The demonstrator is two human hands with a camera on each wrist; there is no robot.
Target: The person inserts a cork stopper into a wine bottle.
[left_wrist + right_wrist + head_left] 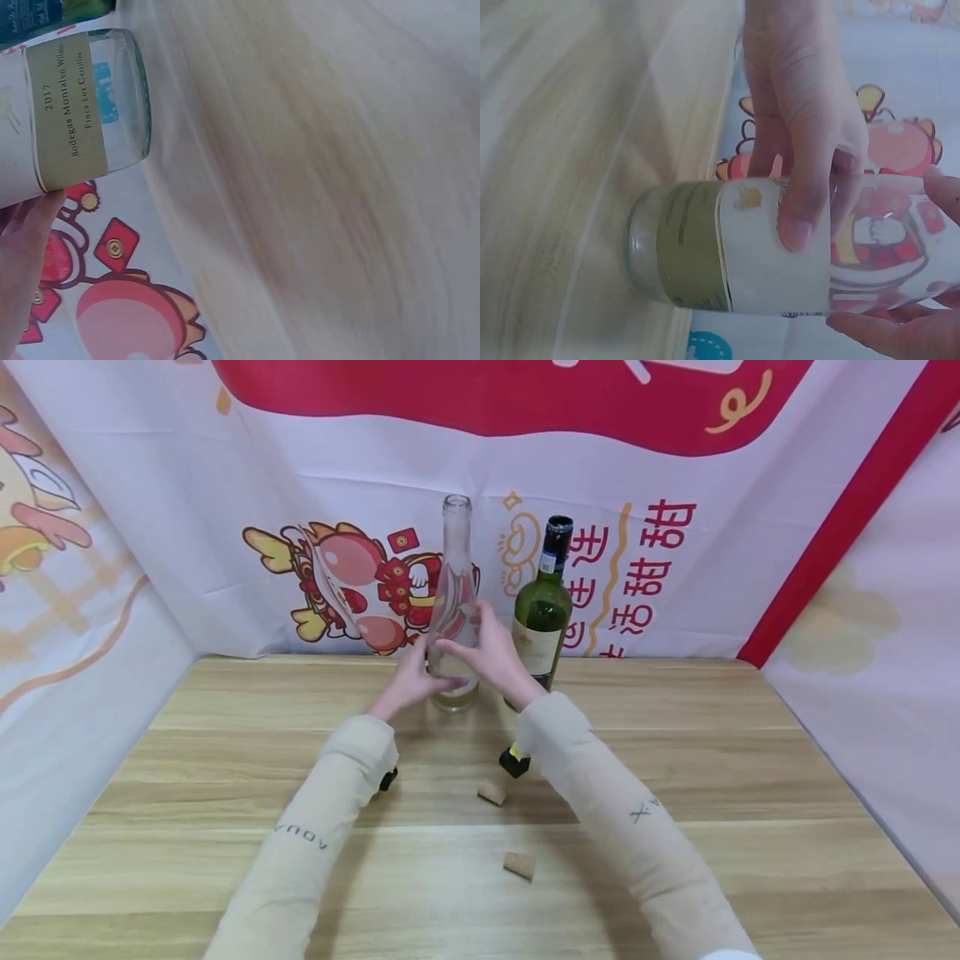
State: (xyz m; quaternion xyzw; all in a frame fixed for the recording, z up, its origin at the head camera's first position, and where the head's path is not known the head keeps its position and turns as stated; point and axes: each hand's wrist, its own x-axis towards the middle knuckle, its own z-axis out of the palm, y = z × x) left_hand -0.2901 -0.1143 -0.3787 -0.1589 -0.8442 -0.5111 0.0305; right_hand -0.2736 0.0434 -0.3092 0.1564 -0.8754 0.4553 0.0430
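Observation:
Near the table's back edge, both hands hold an upright clear glass wine bottle (454,560). My left hand (415,679) grips its lower body from the left, thumb across the pale label (757,247) in the right wrist view. Higher up, my right hand (495,647) curls its fingers around the bare glass from the right. The bottle's mouth has no stopper. In the left wrist view, its base (131,97) shows below an olive label band (71,112). Just right of the hands stands a green wine bottle (542,606) with a black neck, partly behind my right wrist.
Two corks lie on the wooden table (420,893): one cork (492,792) farther off, another cork (519,865) nearer. A black and yellow object (514,762) lies partly under the right sleeve, and a small black piece (387,779) shows beside the left sleeve. A printed cloth (337,452) hangs behind.

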